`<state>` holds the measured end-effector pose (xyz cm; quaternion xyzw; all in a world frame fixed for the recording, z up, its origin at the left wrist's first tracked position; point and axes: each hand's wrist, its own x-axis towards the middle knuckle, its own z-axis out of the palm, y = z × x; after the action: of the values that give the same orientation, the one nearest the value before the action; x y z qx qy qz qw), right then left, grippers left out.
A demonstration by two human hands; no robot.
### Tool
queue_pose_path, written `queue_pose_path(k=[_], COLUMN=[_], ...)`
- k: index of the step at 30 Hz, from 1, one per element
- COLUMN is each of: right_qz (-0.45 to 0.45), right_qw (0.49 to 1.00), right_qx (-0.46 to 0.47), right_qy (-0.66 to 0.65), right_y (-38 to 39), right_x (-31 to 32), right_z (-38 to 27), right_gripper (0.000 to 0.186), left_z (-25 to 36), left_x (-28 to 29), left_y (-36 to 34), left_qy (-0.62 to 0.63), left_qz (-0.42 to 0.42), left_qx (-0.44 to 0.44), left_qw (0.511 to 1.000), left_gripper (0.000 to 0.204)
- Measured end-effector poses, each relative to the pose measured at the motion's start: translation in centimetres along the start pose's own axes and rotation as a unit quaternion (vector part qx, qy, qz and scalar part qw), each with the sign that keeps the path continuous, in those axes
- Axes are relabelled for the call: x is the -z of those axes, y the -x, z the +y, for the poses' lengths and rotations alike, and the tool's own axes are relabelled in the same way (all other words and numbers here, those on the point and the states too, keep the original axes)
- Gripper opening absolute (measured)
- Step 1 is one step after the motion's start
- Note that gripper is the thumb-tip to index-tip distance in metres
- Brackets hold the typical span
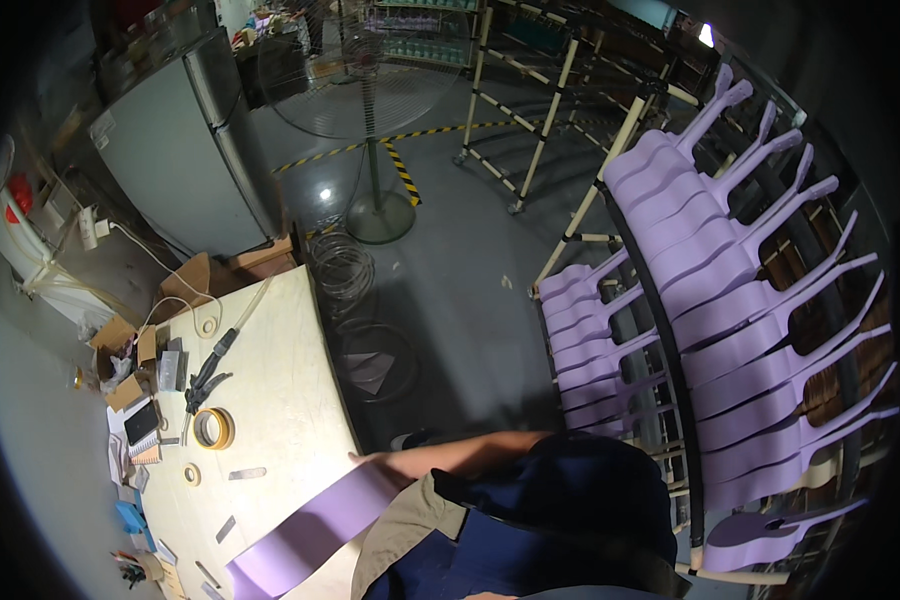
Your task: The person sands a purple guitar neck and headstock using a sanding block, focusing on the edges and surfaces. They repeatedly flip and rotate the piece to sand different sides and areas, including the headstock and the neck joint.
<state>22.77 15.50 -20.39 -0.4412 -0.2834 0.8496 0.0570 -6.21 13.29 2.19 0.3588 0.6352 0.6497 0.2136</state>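
A pale purple guitar body point(315, 525) lies at the near edge of the white table point(295, 365), its broad curved side facing up. My right hand point(372, 460) is at its far end, the thumb showing and the other fingers mostly hidden behind the edge. My bare right forearm comes out of a dark blue sleeve point(595, 460). A beige apron point(400, 530) covers my front beside the guitar body. Only a sliver of skin shows at the lower edge; my left hand is out of the picture.
Tape rolls point(213, 428), an air blow gun point(208, 375) on a hose and several flat scrapers point(248, 473) lie on the table. To the right, a rack point(675, 370) holds several purple guitars point(730, 330). Beyond stand a floor fan point(370, 215), coiled hose point(342, 268) and a fridge point(170, 150).
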Motion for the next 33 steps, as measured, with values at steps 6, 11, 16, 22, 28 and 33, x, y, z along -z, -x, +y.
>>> queue_pose_path(k=[6,11,16,22,28,33], right_qz=[-0.026,0.039,0.036,0.063,0.055,0.036], right_qw=[0.982,0.903,0.841,0.842,0.817,0.811], right_qx=[0.166,0.428,0.531,0.489,0.515,0.521], right_qy=[0.087,-0.014,0.095,0.219,0.255,0.263], right_y=[-2.7,7.7,12.0,9.9,9.5,9.2], right_x=[-1.5,-0.6,-4.4,-5.0,-6.3,-7.7], right_z=[-3.1,-11.1,-14.2,-13.9,-13.7,-13.8], right_gripper=[0.077,0.072,0.099,0.093,0.09,0.09], left_z=[1.2,1.4,2.6,0.6,0.0,-1.3], left_x=[4.7,1.4,-0.7,0.5,2.0,4.3], left_y=[1.6,4.5,9.0,10.7,11.3,11.7], left_qy=[-0.082,-0.095,-0.163,-0.07,-0.043,0.039], left_qz=[-0.068,-0.308,-0.333,-0.323,-0.336,-0.334], left_qx=[0.048,0.18,0.283,0.363,0.387,0.419], left_qw=[0.993,0.929,0.884,0.871,0.858,0.844], left_gripper=[0.026,0.024,0.039,0.045,0.051,0.051])
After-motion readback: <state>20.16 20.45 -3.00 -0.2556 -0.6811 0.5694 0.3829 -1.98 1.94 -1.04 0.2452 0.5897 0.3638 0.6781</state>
